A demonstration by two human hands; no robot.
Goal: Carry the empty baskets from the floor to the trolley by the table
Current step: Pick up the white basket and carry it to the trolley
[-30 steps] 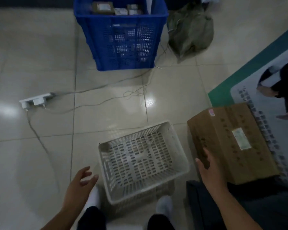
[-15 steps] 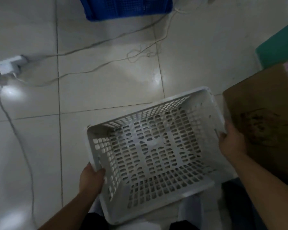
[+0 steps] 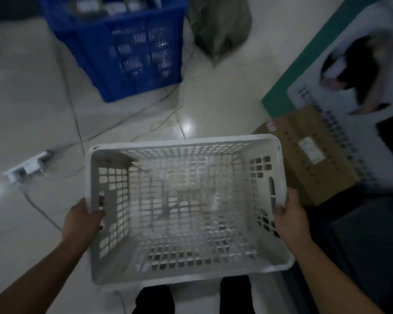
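An empty white slotted plastic basket (image 3: 184, 143) is held level in front of me, above the tiled floor. My left hand (image 3: 82, 219) grips its left wall, fingers curled through the handle slot. My right hand (image 3: 289, 217) holds the right wall the same way. My legs show below the basket. No trolley is in view.
A blue crate (image 3: 125, 57) with boxes in it stands ahead on the floor. A green sack (image 3: 220, 30) lies beside it. A power strip (image 3: 27, 166) and loose cables cross the tiles at left. A cardboard box (image 3: 313, 152) and a printed poster (image 3: 354, 71) lie at right.
Both hands went from open above the floor to gripping the basket's side walls. The basket has come up off the floor and turned square to me.
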